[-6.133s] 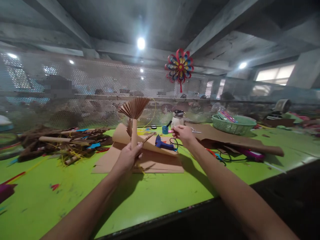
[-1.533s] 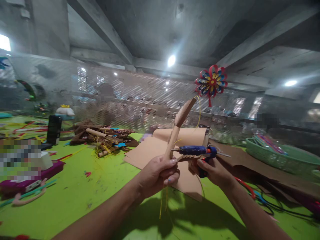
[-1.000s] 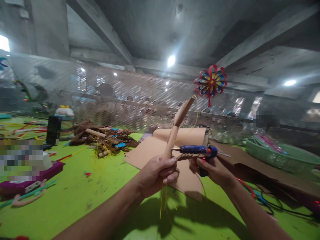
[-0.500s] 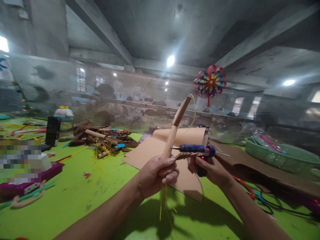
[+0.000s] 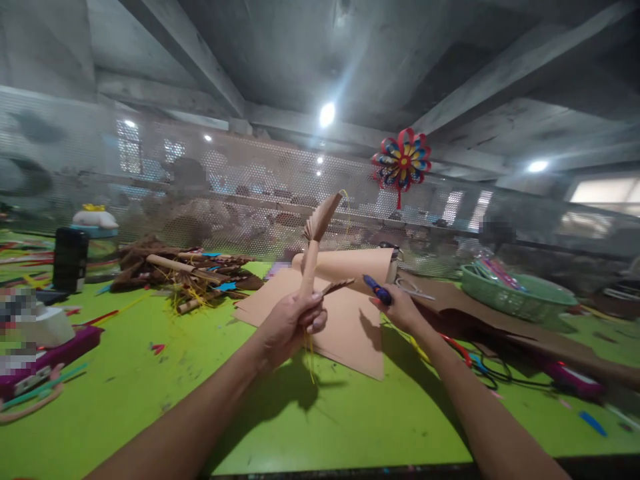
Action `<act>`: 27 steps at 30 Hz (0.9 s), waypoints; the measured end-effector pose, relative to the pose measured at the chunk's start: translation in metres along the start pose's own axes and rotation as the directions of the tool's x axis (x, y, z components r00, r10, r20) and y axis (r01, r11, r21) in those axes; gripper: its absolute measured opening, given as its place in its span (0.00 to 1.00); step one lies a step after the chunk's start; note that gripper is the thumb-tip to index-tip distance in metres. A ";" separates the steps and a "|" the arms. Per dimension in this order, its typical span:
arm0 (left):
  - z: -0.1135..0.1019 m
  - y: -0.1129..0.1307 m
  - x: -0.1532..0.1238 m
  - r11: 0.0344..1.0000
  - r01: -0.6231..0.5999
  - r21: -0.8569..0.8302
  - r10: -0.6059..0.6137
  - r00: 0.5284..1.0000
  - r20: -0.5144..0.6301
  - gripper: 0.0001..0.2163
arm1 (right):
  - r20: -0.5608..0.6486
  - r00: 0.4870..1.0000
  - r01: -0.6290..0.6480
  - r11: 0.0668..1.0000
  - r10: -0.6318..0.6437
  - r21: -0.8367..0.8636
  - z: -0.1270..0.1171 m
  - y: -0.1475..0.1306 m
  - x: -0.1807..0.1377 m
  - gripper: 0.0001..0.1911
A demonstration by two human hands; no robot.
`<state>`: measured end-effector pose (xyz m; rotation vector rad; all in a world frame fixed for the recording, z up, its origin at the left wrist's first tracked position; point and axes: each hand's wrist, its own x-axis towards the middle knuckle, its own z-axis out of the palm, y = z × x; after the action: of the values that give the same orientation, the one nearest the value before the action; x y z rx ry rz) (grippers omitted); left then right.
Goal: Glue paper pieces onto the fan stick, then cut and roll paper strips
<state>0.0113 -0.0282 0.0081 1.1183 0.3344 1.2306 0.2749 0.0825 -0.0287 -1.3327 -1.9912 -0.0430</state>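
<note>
My left hand (image 5: 293,323) is closed round a rolled brown paper stick (image 5: 309,267) that stands upright, with a pleated paper fan (image 5: 323,217) at its top and a smaller pleated piece (image 5: 337,287) jutting right. Yellow strands hang below the fist. My right hand (image 5: 397,308) is stretched out to the right over the brown paper sheets (image 5: 345,320), fingers wrapped on the blue glue gun (image 5: 377,290), whose nozzle points away from the stick.
A green table (image 5: 150,400) carries a heap of brown paper rolls (image 5: 180,270), a green basket (image 5: 515,300), scissors and cables (image 5: 475,363), a black cylinder (image 5: 70,260) and a purple box (image 5: 45,360). A paper pinwheel (image 5: 400,157) hangs on the mesh screen behind.
My right hand has drawn the glue gun away from the stick and lowered it toward the table on the right. The left hand keeps the stick, now a little lower and further left.
</note>
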 end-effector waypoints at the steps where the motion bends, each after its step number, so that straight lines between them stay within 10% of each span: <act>1: -0.001 0.000 0.001 1.000 -0.010 0.020 0.011 1.000 -0.022 0.13 | 0.022 1.000 -0.013 0.996 0.015 -0.086 0.002 0.007 0.000 0.15; 14: -0.011 -0.011 0.008 0.985 0.010 0.172 0.018 0.987 -0.161 0.10 | 0.191 0.980 -0.004 0.959 0.061 -0.283 0.027 0.022 0.011 0.15; 27: -0.013 -0.016 0.008 0.979 0.087 0.185 -0.061 0.988 -0.141 0.10 | 0.381 0.922 0.024 0.973 0.067 -0.229 -0.007 0.011 0.019 0.17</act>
<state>0.0138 -0.0132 -0.0087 1.1770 0.6018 1.2296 0.2838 0.0993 -0.0160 -1.6101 -2.3580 0.0018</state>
